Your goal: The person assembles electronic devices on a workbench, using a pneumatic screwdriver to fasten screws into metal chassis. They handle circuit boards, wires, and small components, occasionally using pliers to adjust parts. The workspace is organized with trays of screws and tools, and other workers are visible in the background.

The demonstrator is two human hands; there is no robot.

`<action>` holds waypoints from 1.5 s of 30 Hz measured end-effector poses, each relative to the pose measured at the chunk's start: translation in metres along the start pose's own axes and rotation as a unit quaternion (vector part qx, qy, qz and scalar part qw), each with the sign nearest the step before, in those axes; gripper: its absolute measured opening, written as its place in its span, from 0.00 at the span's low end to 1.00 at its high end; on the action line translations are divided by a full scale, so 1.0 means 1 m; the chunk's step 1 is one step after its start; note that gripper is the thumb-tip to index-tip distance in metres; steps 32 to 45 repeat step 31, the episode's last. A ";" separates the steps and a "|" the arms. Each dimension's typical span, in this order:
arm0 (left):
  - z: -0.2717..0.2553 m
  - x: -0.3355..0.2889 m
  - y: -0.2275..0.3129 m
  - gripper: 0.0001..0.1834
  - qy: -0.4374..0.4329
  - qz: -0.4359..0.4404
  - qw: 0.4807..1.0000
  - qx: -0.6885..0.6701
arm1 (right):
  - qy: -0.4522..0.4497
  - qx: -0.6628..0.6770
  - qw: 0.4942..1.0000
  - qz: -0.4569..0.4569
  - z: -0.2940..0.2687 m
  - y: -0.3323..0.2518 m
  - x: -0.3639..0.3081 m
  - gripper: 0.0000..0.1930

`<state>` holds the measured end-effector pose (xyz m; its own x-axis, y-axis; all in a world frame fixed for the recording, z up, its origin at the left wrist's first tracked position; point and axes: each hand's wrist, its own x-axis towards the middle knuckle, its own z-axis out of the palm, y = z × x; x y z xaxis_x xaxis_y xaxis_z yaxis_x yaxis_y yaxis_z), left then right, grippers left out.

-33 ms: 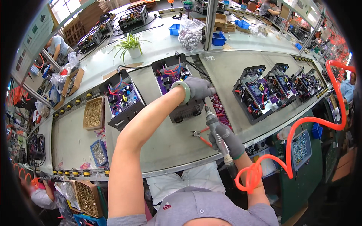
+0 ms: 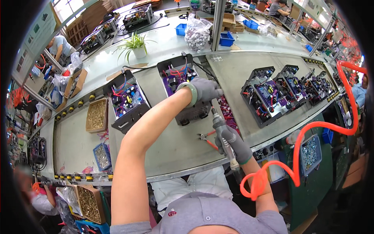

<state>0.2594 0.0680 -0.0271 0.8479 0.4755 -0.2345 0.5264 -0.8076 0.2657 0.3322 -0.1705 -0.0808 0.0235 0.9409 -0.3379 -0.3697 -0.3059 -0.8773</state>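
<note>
My right hand (image 2: pixel 238 146), in a grey glove, is wrapped round a pneumatic screwdriver (image 2: pixel 222 126). Its thin bit points up and away toward the right side of an open black metal chassis (image 2: pixel 191 115). Over that chassis reaches my left hand (image 2: pixel 206 89), also gloved, with its fingers curled beside the panel edge near the bit. What its fingertips pinch, if anything, is hidden. Purple circuit boards (image 2: pixel 171 84) with red and blue wires show inside the chassis. Red-handled cutters (image 2: pixel 208 138) lie on the bench left of the screwdriver.
Another open chassis (image 2: pixel 126 97) stands to the left, and several more (image 2: pixel 265 95) line the right. Small red parts (image 2: pixel 228 113) lie beside my hands. Bins of fasteners (image 2: pixel 96 116) sit at left, with a blue tray (image 2: pixel 309 154) at right. An orange coiled hose (image 2: pixel 257 183) crosses my right forearm.
The orange hose loop by my right forearm has swung slightly. The chassis under my left hand sits a touch farther away. Both hands stay nearly in place.
</note>
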 end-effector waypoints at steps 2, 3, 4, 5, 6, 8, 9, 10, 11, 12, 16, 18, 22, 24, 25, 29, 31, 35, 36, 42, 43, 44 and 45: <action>-0.010 -0.016 0.009 0.27 0.033 -0.021 0.999 -0.006 | -0.001 -0.008 1.000 -0.029 0.000 0.010 -0.003 0.27; -0.007 -0.026 0.007 0.25 0.219 0.092 0.969 0.066 | 0.002 -0.005 0.999 -0.040 -0.003 0.008 -0.014 0.25; 0.004 -0.045 0.003 0.23 0.387 0.183 0.892 0.145 | -0.011 0.003 0.999 -0.046 -0.010 0.012 -0.023 0.23; 0.008 -0.066 0.005 0.22 0.403 0.262 0.865 0.146 | 0.047 -0.003 0.998 -0.051 -0.021 0.016 -0.042 0.28; 0.016 -0.095 0.003 0.20 0.402 0.286 0.852 0.176 | 0.091 -0.008 0.994 -0.054 -0.034 0.022 -0.061 0.32; 0.045 -0.155 -0.011 0.17 0.323 0.252 0.897 0.163 | 0.143 0.113 0.974 -0.132 -0.067 0.037 -0.109 0.36; 0.060 -0.193 -0.024 0.14 0.292 0.185 0.931 0.119 | 0.179 0.132 0.963 -0.151 -0.091 0.040 -0.128 0.35; 0.073 -0.218 -0.041 0.12 0.263 0.139 0.952 0.075 | 0.235 0.154 0.942 -0.182 -0.117 0.045 -0.153 0.34; 0.091 -0.237 -0.064 0.12 0.269 0.067 0.960 -0.036 | 0.297 0.170 0.915 -0.213 -0.146 0.049 -0.177 0.33; 0.122 -0.261 -0.091 0.13 0.274 -0.026 0.949 -0.157 | 0.358 0.172 0.890 -0.223 -0.177 0.039 -0.182 0.32; 0.189 -0.296 -0.114 0.16 0.226 -0.207 0.912 -0.271 | 0.608 0.174 0.726 -0.271 -0.336 0.050 -0.224 0.28; 0.195 -0.288 -0.091 0.18 0.209 -0.234 0.901 -0.298 | 0.658 0.147 0.682 -0.282 -0.361 0.052 -0.228 0.26; 0.204 -0.271 -0.069 0.15 0.221 -0.266 0.920 -0.186 | 0.631 0.076 0.728 -0.259 -0.255 0.016 -0.174 0.24; 0.220 -0.265 -0.070 0.11 0.236 -0.254 0.924 -0.161 | 0.615 -0.016 0.741 -0.269 -0.183 0.010 -0.152 0.24; 0.224 -0.262 -0.071 0.11 0.223 -0.256 0.930 -0.144 | 0.646 -0.120 0.705 -0.268 -0.157 0.014 -0.139 0.23; 0.207 -0.271 -0.069 0.12 0.182 -0.250 0.945 -0.110 | 0.337 -0.292 0.834 -0.324 -0.105 0.063 -0.068 0.24; 0.201 -0.267 -0.072 0.15 0.140 -0.245 0.953 -0.108 | 0.181 -0.494 0.792 -0.311 -0.036 0.072 -0.007 0.28; 0.201 -0.267 -0.072 0.15 0.140 -0.245 0.953 -0.108 | 0.181 -0.494 0.792 -0.311 -0.036 0.072 -0.007 0.28; 0.201 -0.267 -0.072 0.15 0.140 -0.245 0.953 -0.108 | 0.181 -0.494 0.792 -0.311 -0.036 0.072 -0.007 0.28; 0.201 -0.267 -0.072 0.15 0.140 -0.245 0.953 -0.108 | 0.181 -0.494 0.792 -0.311 -0.036 0.072 -0.007 0.28; 0.201 -0.267 -0.072 0.15 0.140 -0.245 0.953 -0.108 | 0.181 -0.494 0.792 -0.311 -0.036 0.072 -0.007 0.28; 0.201 -0.267 -0.072 0.15 0.140 -0.245 0.953 -0.108 | 0.181 -0.494 0.792 -0.311 -0.036 0.072 -0.007 0.28; 0.201 -0.267 -0.072 0.15 0.140 -0.245 0.953 -0.108 | 0.181 -0.494 0.792 -0.311 -0.036 0.072 -0.007 0.28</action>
